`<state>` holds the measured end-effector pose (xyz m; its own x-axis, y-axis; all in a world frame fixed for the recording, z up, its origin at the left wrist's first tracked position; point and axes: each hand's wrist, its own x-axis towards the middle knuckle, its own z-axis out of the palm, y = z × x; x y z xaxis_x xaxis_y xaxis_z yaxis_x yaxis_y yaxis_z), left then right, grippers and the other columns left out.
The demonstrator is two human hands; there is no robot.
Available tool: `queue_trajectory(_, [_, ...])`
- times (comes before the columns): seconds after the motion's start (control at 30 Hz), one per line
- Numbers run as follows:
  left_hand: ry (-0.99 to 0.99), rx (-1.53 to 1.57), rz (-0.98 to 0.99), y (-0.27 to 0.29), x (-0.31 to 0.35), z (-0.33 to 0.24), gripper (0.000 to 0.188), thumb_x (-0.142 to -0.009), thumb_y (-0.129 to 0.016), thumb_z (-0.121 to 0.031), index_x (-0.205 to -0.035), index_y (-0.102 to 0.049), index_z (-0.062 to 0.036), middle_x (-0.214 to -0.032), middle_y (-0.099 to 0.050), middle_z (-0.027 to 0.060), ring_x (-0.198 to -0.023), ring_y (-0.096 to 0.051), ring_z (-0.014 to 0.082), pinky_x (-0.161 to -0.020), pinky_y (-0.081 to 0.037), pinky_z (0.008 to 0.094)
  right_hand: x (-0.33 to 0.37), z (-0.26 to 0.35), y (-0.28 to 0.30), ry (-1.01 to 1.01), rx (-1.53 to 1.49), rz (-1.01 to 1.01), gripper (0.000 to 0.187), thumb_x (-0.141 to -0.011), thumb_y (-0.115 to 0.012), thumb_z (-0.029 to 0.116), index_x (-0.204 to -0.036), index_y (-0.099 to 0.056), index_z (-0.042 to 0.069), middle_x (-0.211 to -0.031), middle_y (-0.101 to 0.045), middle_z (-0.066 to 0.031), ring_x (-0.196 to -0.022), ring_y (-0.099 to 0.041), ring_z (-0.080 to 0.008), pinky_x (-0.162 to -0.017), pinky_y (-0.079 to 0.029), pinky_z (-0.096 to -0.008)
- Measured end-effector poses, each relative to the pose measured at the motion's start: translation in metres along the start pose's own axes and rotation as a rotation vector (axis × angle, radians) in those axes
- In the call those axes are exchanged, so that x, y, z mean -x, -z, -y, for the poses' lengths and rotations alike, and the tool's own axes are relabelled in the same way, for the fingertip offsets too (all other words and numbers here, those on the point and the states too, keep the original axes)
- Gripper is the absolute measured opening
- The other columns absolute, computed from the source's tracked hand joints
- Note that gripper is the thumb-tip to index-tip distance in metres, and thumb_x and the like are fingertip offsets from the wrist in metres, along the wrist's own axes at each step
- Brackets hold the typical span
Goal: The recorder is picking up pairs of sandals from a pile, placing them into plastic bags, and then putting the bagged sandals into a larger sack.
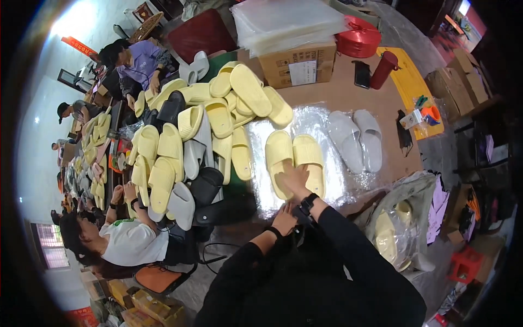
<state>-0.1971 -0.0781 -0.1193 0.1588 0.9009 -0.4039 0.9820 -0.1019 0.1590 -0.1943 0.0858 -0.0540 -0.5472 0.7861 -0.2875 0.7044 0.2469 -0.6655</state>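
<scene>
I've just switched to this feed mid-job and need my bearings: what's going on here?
The person's right hand is over a pair of yellow slippers lying side by side on shiny clear plastic. The left hand is near the slippers' heel end; its grip can't be made out. To the right lies a grey pair in clear wrapping; to the left is a heap of loose slippers, with a co-worker in white beside it.
</scene>
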Motion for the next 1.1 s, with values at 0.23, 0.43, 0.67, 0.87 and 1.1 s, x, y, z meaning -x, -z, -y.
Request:
queue_trajectory(0.23, [-0.085,0.023,-0.077,0.044,0.007,0.003,0.036,-0.084,-0.047,-0.02,-0.117,-0.054,-0.0063,-0.136,-0.031,0.0246,-0.118,-0.039,0.0343,-0.095,-0.035,0.0438,0.009,-0.026,0.025,0.125,-0.25,-0.301,0.043,-0.07,-0.061,0.02,-0.106,-0.053,-0.004,-0.073,-0.057,-0.0261,-0.071,-0.058,-0.0318,-0.077,-0.041,-0.0384])
queue_trajectory(0.43, [-0.169,-0.001,-0.249,0.064,0.014,0.017,0.05,-0.079,-0.051,-0.016,-0.126,-0.043,-0.0027,-0.121,-0.045,0.0167,-0.108,-0.044,0.0255,-0.086,-0.038,0.0356,0.1,-0.051,0.139,0.025,-0.999,-0.116,0.034,-0.081,-0.055,0.001,-0.114,-0.052,-0.004,-0.105,-0.058,-0.0064,-0.095,-0.053,-0.013,-0.083,-0.042,-0.025])
queue_trajectory(0.67, [-0.164,-0.3,-0.525,0.057,0.011,0.045,0.047,-0.081,-0.046,-0.021,-0.126,-0.045,-0.0068,-0.118,-0.047,0.0084,-0.112,-0.041,0.0236,-0.094,-0.033,0.0394,0.178,-0.087,0.18,-0.094,-0.977,0.738,0.034,-0.083,-0.059,0.006,-0.116,-0.055,-0.001,-0.108,-0.059,-0.0037,-0.098,-0.052,-0.0101,-0.088,-0.041,-0.0258])
queue_trajectory(0.87, [-0.172,-0.102,-0.66,0.098,-0.004,0.049,0.052,-0.077,-0.052,-0.015,-0.128,-0.043,-0.019,-0.136,-0.034,0.0101,-0.121,-0.036,0.0306,-0.099,-0.027,0.05,0.172,-0.087,0.148,-0.061,-0.703,0.927,0.029,-0.084,-0.058,0.011,-0.11,-0.057,-0.002,-0.097,-0.06,0.0013,-0.088,-0.05,-0.0047,-0.077,-0.041,-0.0211])
queue_trajectory(1.1, [-0.009,0.342,-0.41,0.101,-0.013,0.062,0.059,-0.076,-0.05,-0.008,-0.133,-0.036,-0.0085,-0.14,-0.03,0.013,-0.084,-0.052,0.0291,-0.077,-0.043,0.0395,0.142,-0.104,0.104,-0.049,-0.64,0.584,0.026,-0.086,-0.052,0.016,-0.103,-0.061,-0.001,-0.086,-0.061,-0.0001,-0.076,-0.052,-0.0064,-0.068,-0.043,-0.0223])
